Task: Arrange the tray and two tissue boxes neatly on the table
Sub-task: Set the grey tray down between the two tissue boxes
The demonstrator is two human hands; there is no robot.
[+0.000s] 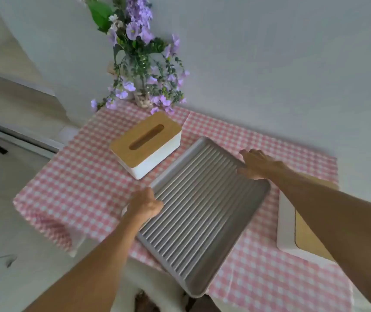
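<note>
A grey ribbed tray (202,210) lies slantwise on the pink-checked tablecloth, its near corner hanging past the table's front edge. My left hand (145,204) grips the tray's left rim. My right hand (256,164) rests with fingers spread on the tray's far right rim. One white tissue box with a wooden slotted lid (146,144) stands behind the tray to the left. The second tissue box (292,230) lies at the right, partly hidden under my right forearm.
A glass vase of purple flowers (143,70) stands at the table's back edge against the white wall, just behind the left tissue box. The tablecloth (78,188) drapes over the left and front edges. Floor lies to the left.
</note>
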